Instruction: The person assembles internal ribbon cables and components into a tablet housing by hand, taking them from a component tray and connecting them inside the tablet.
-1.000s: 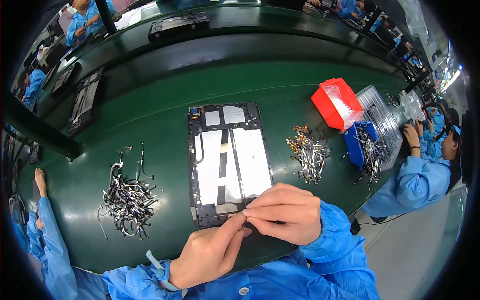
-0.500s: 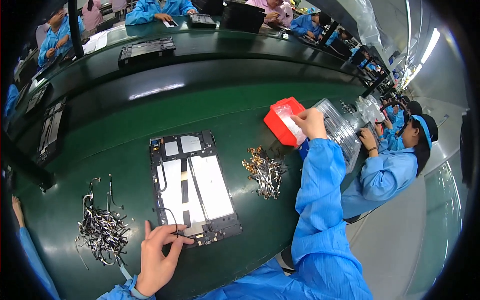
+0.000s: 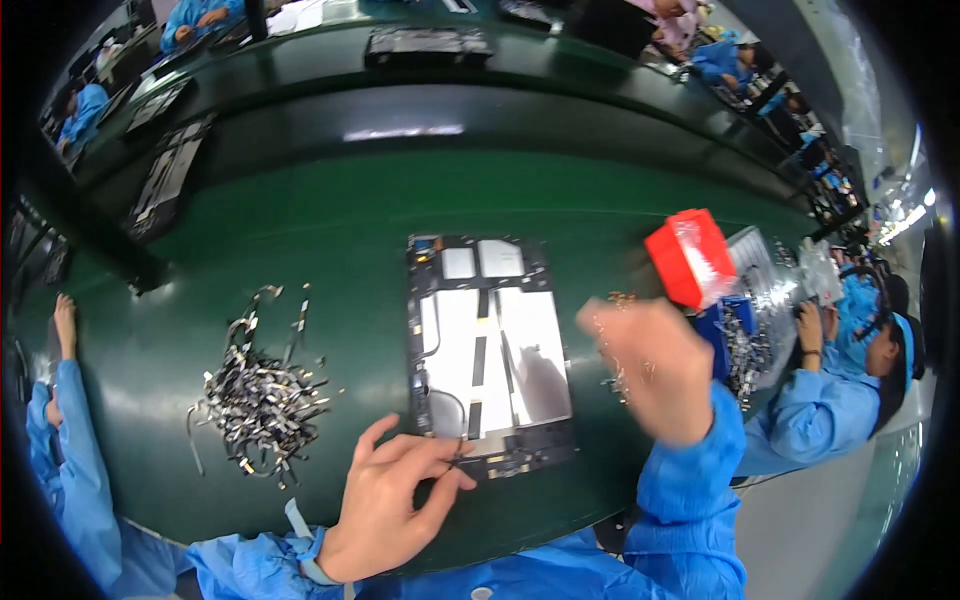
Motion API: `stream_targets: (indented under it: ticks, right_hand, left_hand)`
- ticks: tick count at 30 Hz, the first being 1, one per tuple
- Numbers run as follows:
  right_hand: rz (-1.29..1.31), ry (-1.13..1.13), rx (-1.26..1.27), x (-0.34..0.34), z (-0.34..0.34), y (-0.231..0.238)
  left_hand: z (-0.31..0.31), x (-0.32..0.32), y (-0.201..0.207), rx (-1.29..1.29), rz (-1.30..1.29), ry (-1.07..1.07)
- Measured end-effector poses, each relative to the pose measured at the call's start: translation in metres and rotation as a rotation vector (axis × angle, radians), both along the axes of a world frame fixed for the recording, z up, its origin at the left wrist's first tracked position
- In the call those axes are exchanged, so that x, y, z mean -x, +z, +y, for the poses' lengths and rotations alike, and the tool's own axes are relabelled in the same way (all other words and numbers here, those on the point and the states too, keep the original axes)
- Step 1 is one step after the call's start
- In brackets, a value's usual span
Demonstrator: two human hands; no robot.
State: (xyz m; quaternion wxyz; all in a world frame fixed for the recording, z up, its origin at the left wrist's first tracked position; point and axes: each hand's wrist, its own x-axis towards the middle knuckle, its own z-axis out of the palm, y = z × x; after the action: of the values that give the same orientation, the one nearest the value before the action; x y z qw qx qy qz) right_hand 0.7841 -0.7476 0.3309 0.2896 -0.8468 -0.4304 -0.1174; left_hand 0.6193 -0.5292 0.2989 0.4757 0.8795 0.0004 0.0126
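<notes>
An opened tablet (image 3: 530,370), its white battery panels and black circuit parts exposed, lies on the green table in front of me. At its lower left edge, my left hand (image 3: 385,505) pinches the end of a thin black cable (image 3: 462,455) between thumb and fingers. To the right of the tablet, my right hand (image 3: 655,370) is raised and smeared by motion; whether it holds anything does not show. Behind that hand lies a pile of small cables with copper-coloured ends (image 3: 622,300), mostly hidden.
A larger heap of short black-and-silver cables (image 3: 262,410) lies on the left. At right stand a red bin (image 3: 690,258) with a clear bag, a blue bin (image 3: 712,325) and a clear plastic tray (image 3: 765,300). A co-worker (image 3: 830,390) sits beyond. A dark post (image 3: 95,235) rises at left.
My right hand has left the red bin and come back toward the tablet. My left hand stays at the tablet's lower edge. The view has turned left, shifting everything rightward.
</notes>
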Motion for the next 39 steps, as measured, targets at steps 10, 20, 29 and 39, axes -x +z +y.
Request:
stream_targets:
  ticks: [10,20,29,39]
  right_hand:
    - [0.200,0.395,-0.060,0.022,0.069,-0.042]
    - [1.082,-0.006,-0.249,-0.010,0.105,-0.071]
    - [1.030,0.025,-0.283,-0.013,0.103,-0.075]
    - [1.023,0.029,-0.292,-0.014,0.103,-0.081]
  left_hand:
    - [0.013,-0.003,0.001,0.002,-0.096,0.032]
    - [0.028,-0.024,-0.027,-0.833,-0.333,0.188]
    - [0.026,-0.034,-0.038,-0.989,-0.331,0.145]
    - [0.039,-0.047,-0.037,-1.034,-0.419,0.047]
